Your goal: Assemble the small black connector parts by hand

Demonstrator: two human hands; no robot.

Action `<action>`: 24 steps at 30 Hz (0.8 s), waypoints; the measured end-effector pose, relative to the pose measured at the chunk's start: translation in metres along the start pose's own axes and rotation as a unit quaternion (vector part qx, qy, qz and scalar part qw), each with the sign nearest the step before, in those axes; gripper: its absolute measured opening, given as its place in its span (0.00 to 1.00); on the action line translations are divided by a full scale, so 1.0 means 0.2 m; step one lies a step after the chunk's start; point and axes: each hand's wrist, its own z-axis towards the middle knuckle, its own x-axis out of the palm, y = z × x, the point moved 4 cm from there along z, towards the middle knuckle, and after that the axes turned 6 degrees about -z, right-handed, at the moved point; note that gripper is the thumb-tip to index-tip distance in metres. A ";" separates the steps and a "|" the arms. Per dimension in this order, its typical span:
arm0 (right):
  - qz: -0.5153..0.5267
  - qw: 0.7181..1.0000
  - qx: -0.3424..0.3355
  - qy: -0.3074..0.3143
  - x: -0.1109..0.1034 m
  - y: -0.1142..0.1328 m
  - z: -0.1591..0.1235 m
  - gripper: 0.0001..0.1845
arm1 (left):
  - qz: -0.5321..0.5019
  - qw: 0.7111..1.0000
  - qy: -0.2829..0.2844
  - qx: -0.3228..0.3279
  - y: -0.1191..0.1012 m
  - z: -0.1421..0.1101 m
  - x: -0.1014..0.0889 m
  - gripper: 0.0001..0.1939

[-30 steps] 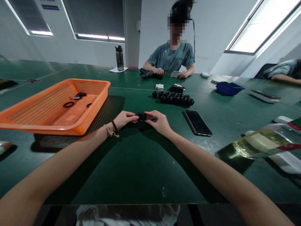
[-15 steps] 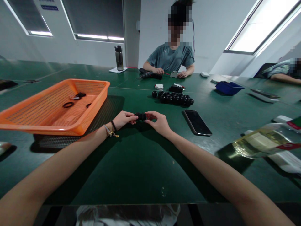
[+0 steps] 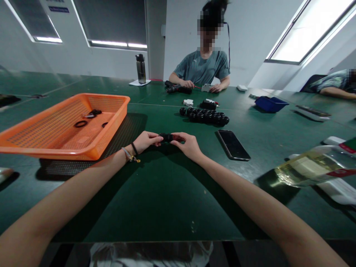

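A small black cylindrical part [image 3: 167, 137] is held level between my two hands, just above the green table [image 3: 167, 200]. My left hand [image 3: 147, 141] pinches its left end between thumb and fingers. On the other end, my right hand [image 3: 187, 144] has its thumb and fingers closed; the fingers partly cover that end. Beyond my hands lies a cluster of several shiny black rounded parts [image 3: 208, 116]. To the left stands an orange mesh basket [image 3: 111, 142] with a black ring [image 3: 81, 124] and other small dark pieces in it.
A phone [image 3: 233, 145] lies right of my hands. A bottle of yellowish liquid [image 3: 314, 165] is farther right, near a blue tray [image 3: 270, 104]. Across the table a person [image 3: 204, 68] handles a pale part [image 3: 206, 88]. A dark drink bottle [image 3: 141, 69] stands at the back.
My right hand's fingers have shifted slightly on the end of the black part. My left hand and the surrounding objects stay in place.
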 end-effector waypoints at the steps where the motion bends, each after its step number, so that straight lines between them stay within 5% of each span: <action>1: -0.004 1.000 0.000 -0.001 0.00 0.00 0.00 0.13 | -0.002 1.000 0.000 0.000 0.00 0.00 0.00 0.11; 24: -0.057 0.998 0.011 0.012 0.00 0.00 0.00 0.13 | -0.011 1.000 0.005 0.008 0.02 0.01 -0.01 0.13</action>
